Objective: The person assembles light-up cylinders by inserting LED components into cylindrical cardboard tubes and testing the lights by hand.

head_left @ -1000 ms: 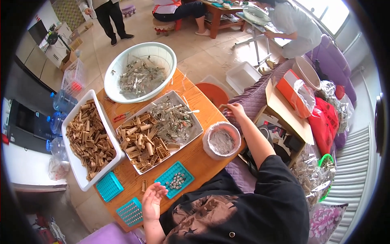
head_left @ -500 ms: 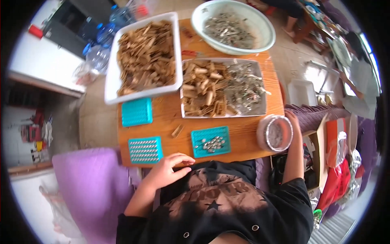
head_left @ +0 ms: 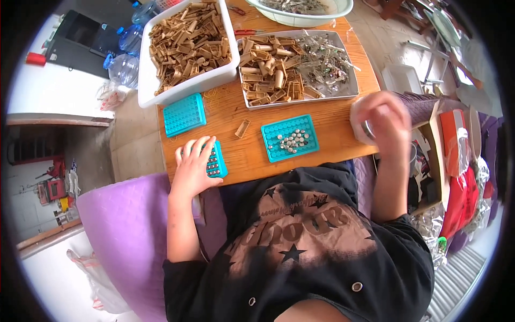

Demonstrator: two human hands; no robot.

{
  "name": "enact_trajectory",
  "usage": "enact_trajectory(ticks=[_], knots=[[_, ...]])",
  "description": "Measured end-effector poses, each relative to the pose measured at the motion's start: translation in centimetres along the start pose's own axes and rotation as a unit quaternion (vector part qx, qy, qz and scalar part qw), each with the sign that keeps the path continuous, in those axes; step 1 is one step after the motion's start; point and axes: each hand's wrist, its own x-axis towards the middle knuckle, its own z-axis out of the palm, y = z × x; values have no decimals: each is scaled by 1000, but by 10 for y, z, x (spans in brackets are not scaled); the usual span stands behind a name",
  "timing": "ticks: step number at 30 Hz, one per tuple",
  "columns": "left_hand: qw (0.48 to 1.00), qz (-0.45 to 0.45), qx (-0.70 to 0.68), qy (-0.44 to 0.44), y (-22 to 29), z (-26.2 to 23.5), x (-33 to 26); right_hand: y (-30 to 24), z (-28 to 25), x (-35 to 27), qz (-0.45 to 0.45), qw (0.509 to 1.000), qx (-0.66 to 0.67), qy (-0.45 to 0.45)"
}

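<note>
My left hand [head_left: 193, 161] lies over a teal tray [head_left: 218, 169] set with rows of small round silver pieces. Its fingers are stretched and cover much of that tray. At the table's right edge my right hand [head_left: 385, 126] is raised over a round clear tub [head_left: 358, 129]; motion smears its fingers, and they hide most of the tub. Between the hands, a second teal tray [head_left: 272, 149] bears a loose heap of silver pieces [head_left: 293, 141]. A small brown, trough-shaped piece [head_left: 242, 129] lies on the wood to its left.
A deep white bin [head_left: 234, 64] of brown pieces stands at the back left, beside a shallow white box [head_left: 300, 102] with brown pieces and clear-wrapped silvery bits. Another teal tray [head_left: 184, 115] lies before the bin. Behind are red-handled pliers [head_left: 249, 32] and a pale green basin [head_left: 300, 20].
My left hand has moved from the table's front edge onto the tray with the silver rows, fingers spreading. My right hand has gone from the tub's side to above it. The view has tilted.
</note>
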Motion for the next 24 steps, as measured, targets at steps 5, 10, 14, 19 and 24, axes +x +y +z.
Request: enact_trajectory(ticks=[5, 10, 14, 19, 24], knots=[[1000, -9, -9, -13, 1, 4, 3, 31, 81, -13, 201, 956, 131, -171], [1000, 0, -22, -12, 0, 4, 1, 52, 91, -24, 225, 939, 131, -225], [1000, 0, -7, -7, 0, 8, 3, 62, 88, -32, 235, 936, 98, -242], [1000, 2, -6, -18, 3, 8, 6, 68, 89, -35, 235, 941, 59, -236], [1000, -1, 1, -26, 6, 7, 9, 71, 87, -36, 216, 944, 32, -247]])
